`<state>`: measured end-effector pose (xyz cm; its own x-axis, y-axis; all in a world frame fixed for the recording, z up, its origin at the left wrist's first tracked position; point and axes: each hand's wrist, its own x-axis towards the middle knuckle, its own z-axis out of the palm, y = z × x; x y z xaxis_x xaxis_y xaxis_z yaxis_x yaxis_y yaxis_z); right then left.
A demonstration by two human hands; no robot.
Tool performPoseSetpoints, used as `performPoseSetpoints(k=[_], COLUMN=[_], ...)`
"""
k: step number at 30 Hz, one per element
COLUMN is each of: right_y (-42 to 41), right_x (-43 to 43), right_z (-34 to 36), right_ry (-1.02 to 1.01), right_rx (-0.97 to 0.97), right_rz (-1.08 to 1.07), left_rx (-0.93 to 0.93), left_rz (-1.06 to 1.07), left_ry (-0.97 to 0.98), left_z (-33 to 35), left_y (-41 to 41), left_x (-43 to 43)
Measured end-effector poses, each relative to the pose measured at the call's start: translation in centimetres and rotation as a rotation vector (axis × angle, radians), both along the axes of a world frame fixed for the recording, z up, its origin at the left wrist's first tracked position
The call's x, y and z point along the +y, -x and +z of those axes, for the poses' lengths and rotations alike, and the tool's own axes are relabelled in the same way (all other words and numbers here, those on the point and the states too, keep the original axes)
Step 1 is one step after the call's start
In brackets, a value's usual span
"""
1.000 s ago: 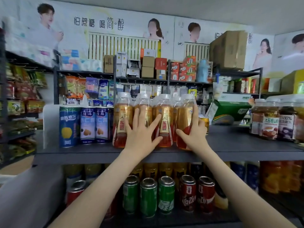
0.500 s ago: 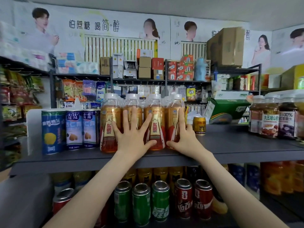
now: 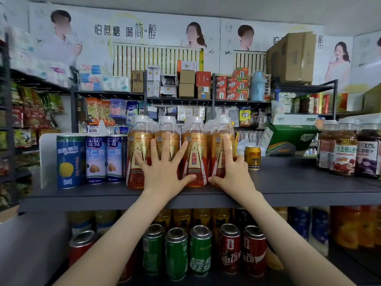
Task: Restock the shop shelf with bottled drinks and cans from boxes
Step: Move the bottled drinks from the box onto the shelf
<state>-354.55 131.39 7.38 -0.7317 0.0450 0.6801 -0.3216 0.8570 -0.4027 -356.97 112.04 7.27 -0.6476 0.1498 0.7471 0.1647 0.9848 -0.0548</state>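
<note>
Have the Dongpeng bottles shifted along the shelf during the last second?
No: the Dongpeng bottles still stand tight against the almond-drink cans, exactly as before.

— How many gold-label bottles (image 3: 194,157) stand in your front row?
— You have four. Beside them you have three blue cans (image 3: 70,162) and one small gold can (image 3: 252,157); below, three green cans (image 3: 176,256).

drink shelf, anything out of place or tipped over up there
Nothing is tipped or spilled. One small gold can stands alone just right of the amber bottles, away from the blue cans at the left.
</note>
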Motion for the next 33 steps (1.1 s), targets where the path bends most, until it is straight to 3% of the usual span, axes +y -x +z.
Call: performPoseSetpoints(k=[11, 16, 20, 25, 29, 33], right_y=[-0.5, -2.5, -5.5, -9.1, -11.6, -14.2], right_x=[-0.1, -1.9, -6.1, -12.7, -19.2, -26.9], right_z=[-0.5, -1.6, -4.3, -13.9, -23.5, -30.2], right_ry=[-0.034, -0.128, -0.064, -0.022, -0.111, -0.271], right_rx=[-0.085, 0.166, 0.342, 0.23, -0.09, -0.434], right_rz=[-0.002, -0.105, 0.223, 0.701, 0.921, 1.088], left_rx=[0.051, 0.091, 0.022, -0.064, -0.386, -0.963], left_rz=[-0.041, -0.173, -0.204, -0.168, 0.036, 0.423], left_ry=[-0.007, -0.157, -0.197, -0.218, -0.303, -0.676], left_z=[-0.6, -2.4, -5.6, -14.7, -26.1, -35.7], left_y=[-0.4, -2.1, -5.5, -12.7, -20.5, -28.2], left_x=[-0.1, -0.9, -2.9, -9.6, -16.9, -24.6])
